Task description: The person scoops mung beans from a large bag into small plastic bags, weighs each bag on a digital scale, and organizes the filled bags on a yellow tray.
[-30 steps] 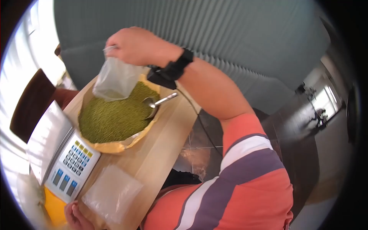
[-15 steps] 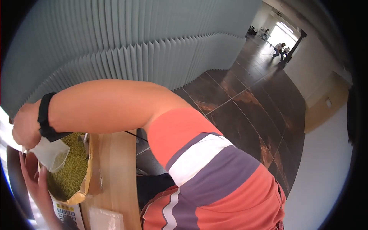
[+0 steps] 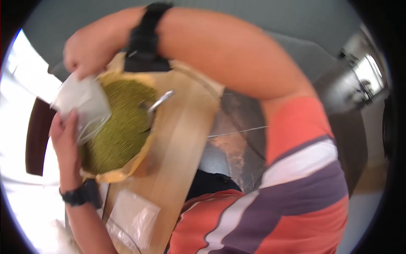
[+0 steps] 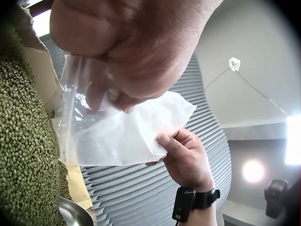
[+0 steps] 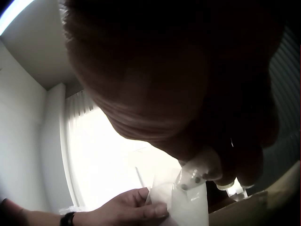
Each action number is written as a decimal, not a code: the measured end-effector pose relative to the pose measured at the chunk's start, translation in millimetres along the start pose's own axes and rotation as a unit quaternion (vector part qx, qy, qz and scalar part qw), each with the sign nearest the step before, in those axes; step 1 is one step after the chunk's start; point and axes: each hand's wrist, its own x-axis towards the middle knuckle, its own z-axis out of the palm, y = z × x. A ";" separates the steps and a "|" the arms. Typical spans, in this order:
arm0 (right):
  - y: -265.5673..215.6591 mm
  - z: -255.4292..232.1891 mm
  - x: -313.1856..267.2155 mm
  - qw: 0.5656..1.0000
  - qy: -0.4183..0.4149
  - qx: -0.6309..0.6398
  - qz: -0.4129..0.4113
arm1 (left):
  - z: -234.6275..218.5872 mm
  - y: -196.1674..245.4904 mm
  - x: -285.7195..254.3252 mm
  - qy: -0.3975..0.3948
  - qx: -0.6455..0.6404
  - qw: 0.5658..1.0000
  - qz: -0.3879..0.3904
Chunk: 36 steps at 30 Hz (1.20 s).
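A clear plastic bag [image 3: 82, 99] hangs over the left side of a paper-lined container [image 3: 146, 154] full of green beans [image 3: 120, 127]. My right hand [image 3: 91, 48] pinches its upper part; the left wrist view shows thumb and fingers of that hand [image 4: 186, 157] on a corner of the bag [image 4: 117, 139]. From below, my left hand [image 3: 65, 139] grips the bag; in the left wrist view this hand [image 4: 127, 47] is at the zip-edge side. Two green beans [image 5: 190, 183] show at the bag in the right wrist view. A metal scoop [image 3: 161, 100] rests in the beans.
Another flat clear bag [image 3: 134, 218] lies on the wooden table [image 3: 177, 135], nearer the body. A dark chair back [image 3: 37, 137] stands left of the container. Behind the table rises a grey pleated partition [image 3: 211, 12]. A thin cable [image 3: 127, 235] crosses the flat bag.
My left hand has risen from beside the scale to the bag and now grips it. My right hand has carried the bag toward the container's left side.
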 end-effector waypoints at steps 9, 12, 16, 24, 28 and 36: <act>-56.5 -33.9 -44.2 0.991 -0.028 0.072 0.111 | 2.7 -1.4 -13.7 -0.002 -0.142 0.989 -0.048; -39.0 -25.6 -41.0 0.992 -0.015 0.105 0.068 | 0.6 -1.8 -17.7 0.001 -0.160 0.985 -0.062; -46.7 -21.0 -37.5 0.978 0.021 0.169 0.119 | -1.3 1.2 -21.4 -0.024 -0.159 0.983 -0.090; -52.3 -22.2 -39.4 0.987 0.016 0.123 0.102 | -3.3 18.9 -8.7 0.057 -0.149 0.987 -0.013; -54.1 -25.3 -43.3 0.987 0.020 0.120 0.102 | -17.4 19.5 2.1 0.058 -0.139 0.989 0.009; -44.2 -30.0 -52.5 0.994 0.007 0.098 0.045 | -13.3 41.1 -4.3 0.046 -0.198 0.979 0.010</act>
